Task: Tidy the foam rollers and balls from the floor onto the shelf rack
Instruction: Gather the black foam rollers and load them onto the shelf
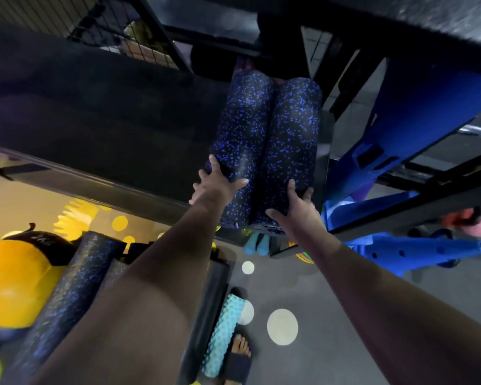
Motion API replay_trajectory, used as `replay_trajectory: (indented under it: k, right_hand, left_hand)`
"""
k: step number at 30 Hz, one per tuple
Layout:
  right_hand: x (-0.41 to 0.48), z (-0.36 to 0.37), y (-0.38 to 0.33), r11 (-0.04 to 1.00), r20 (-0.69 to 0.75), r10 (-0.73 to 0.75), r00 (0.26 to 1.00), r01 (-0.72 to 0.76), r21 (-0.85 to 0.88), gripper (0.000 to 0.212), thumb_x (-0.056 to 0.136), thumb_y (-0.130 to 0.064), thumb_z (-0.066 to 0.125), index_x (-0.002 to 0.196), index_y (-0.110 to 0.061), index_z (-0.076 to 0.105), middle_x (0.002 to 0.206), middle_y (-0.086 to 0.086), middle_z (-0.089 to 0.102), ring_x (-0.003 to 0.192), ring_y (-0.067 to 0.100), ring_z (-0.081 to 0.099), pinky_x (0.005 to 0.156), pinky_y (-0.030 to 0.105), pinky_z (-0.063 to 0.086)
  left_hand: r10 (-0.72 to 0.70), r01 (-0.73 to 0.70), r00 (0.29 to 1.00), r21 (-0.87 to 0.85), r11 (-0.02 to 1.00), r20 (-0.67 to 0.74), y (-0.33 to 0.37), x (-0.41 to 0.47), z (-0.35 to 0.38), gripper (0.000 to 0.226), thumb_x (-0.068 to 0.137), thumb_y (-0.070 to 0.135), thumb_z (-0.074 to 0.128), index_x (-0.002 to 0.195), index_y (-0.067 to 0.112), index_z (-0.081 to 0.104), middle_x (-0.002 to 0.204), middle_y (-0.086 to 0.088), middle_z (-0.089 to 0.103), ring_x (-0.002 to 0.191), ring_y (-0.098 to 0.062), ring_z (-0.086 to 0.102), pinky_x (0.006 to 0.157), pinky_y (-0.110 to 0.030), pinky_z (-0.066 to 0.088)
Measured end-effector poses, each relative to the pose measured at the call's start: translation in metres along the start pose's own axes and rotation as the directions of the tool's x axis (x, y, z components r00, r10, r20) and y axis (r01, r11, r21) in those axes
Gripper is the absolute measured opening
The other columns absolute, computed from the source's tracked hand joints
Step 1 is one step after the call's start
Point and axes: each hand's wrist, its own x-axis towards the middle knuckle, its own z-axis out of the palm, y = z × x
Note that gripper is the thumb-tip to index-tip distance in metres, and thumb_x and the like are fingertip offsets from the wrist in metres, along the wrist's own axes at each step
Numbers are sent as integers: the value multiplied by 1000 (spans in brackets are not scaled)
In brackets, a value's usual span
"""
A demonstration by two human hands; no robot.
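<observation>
Two speckled rollers reach the shelf rack at twelve o'clock, the left hand pressing with spread fingers and the right hand curled round one, while the yellow ball at eight and the teal roller at six are left.

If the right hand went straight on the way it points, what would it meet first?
The right speckled roller, whose near end the right hand holds; pushing on would likely slide it deeper along the shelf.
</observation>
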Motion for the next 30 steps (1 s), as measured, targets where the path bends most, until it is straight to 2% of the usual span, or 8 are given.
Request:
replay_trajectory:
  k: [4,8,10,14,18,22,28,30]
  right_hand:
    - [-16,9,-20,969,-245,-106,964,45,-244,81,93,-46,65,159,-17,28,167,22,12,142,49,31,118,57,28]
    - [-46,65,-50,867,-540,-497,679,414,-277,40,93,-23,61,129,-7,62,142,21,52,123,43,50,109,53,40]
    - [-71,113,-73,826,-504,-551,666,521,-214,36,90,-21,61,124,-10,65,127,17,58,112,40,54,97,51,45]
    - [-123,225,-120,832,-198,-553,809,548,-87,54,86,-24,63,137,-8,55,125,15,54,109,38,55,96,49,48]
    - [-163,325,-168,929,150,-356,922,366,-44,66,87,-31,70,143,-6,47,128,16,50,113,39,56,97,46,49]
    - [-177,397,-221,990,471,-18,882,-52,135,69,95,-34,69,149,-4,39,144,24,46,131,39,48,104,35,37]
    - [-165,519,-274,702,649,306,696,-626,339,113,61,-88,68,142,-10,50,135,11,60,121,27,59,107,43,48]
    - [-163,554,-281,562,686,302,662,-705,433,102,68,-87,63,143,-19,52,142,3,60,122,22,62,103,42,53]
  left_hand:
    - [154,-171,983,-182,968,-104,-23,-6,-1,90,94,70,48,162,38,-2,170,-11,16,154,-36,22,123,-53,24]
    - [124,-419,853,-525,741,-507,-112,-37,-10,49,106,35,50,154,23,44,146,-4,58,135,-13,53,113,-22,38]
    - [71,-396,833,-500,770,-549,-192,-53,-6,40,105,30,50,144,20,55,138,-1,64,129,-11,59,112,-30,44]
    - [-176,-37,917,-516,856,-358,-374,-90,24,47,94,38,50,137,21,58,122,-3,70,112,-21,68,97,-47,56]
    - [-302,195,923,-387,901,-238,-508,-115,27,53,97,36,62,145,16,51,137,-11,63,124,-28,61,103,-46,50]
    - [-352,286,921,-325,902,-167,-586,-100,14,53,95,33,66,144,16,52,138,-13,61,126,-31,60,104,-44,48]
    - [-230,236,972,-281,930,57,-658,-52,36,50,101,40,59,139,8,56,136,-15,62,128,-29,56,102,-32,40]
    - [-185,214,976,-366,906,114,-670,-30,46,52,100,52,51,128,9,63,128,-14,66,124,-30,58,100,-35,42]
